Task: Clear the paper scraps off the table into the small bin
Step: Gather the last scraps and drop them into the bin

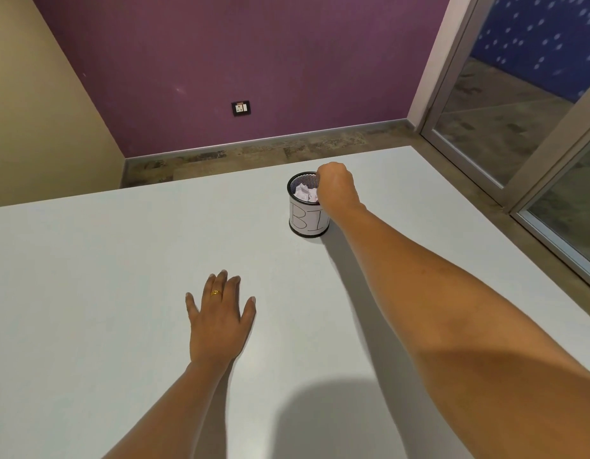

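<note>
Left hand (219, 321) spread flat on table (88, 276), right hand (336, 185) curled over bin (307, 220) (grip hidden)

table (121, 293): smooth matt white | bin (308, 223): black metal mesh, paper label | scraps (305, 192): crumpled paper

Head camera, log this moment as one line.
right hand over small bin rim, grip unclear | paper scraps inside bin | left hand flat on table

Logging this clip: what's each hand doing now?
Left hand: open, flat on the table.
Right hand: curled over the bin, grip cannot be told.
</note>
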A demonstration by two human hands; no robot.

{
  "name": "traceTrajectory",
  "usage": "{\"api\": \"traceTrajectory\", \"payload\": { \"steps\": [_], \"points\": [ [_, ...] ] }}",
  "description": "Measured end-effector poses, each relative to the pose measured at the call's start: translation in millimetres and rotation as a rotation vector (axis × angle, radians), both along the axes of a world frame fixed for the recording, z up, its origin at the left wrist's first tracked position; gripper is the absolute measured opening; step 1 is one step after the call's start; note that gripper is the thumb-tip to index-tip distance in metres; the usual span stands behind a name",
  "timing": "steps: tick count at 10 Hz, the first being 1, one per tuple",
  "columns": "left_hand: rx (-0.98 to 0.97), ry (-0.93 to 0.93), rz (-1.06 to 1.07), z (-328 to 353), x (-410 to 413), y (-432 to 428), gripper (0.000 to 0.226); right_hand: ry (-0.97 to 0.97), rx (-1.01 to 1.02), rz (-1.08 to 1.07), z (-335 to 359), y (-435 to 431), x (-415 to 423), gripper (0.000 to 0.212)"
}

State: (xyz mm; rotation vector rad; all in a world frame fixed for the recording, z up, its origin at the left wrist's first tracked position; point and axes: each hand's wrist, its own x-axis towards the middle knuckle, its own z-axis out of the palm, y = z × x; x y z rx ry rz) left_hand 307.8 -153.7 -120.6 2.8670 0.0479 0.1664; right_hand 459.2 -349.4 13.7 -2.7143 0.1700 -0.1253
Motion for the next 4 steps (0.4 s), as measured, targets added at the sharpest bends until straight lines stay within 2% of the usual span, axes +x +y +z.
{"api": "traceTrajectory", "payload": {
  "steps": [2, 3, 4],
  "points": [
    [-0.007, 0.061, -0.043, 0.7, -24.5, 4.6, 0.074, -0.227, 0.215, -0.095, -13.3, -9.3, -55.2, 0.038],
    [-0.023, 0.09, -0.05, 3.8, -48.7, 8.4, 0.074, -0.198, 0.15, -0.093, -37.8, -10.5, -87.9, 0.045],
    [-0.033, 0.102, -0.049, 8.1, -79.2, 13.7, 0.086, -0.1, 0.17, -0.138, -68.9, -8.2, -135.0, 0.042]
  ]
}}
